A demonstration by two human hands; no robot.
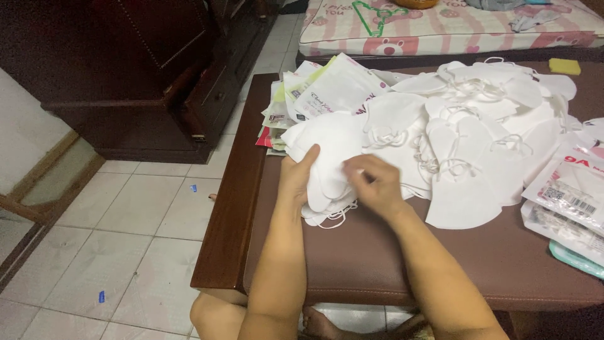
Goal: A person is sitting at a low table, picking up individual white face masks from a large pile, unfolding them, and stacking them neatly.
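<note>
Your left hand (301, 173) clasps the near edge of the stack of white masks (327, 160) on the brown table (352, 258); your right hand (372, 184), just right of it, pinches the top mask. Keep edges aligned, ear loops (333, 217) tucked beneath.

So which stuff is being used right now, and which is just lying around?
In use:
left hand and right hand, holding a stack of white masks
loose mask pile
empty packets

Just lying about:
green hanger on the bed
yellow sponge
dark cabinet
</note>
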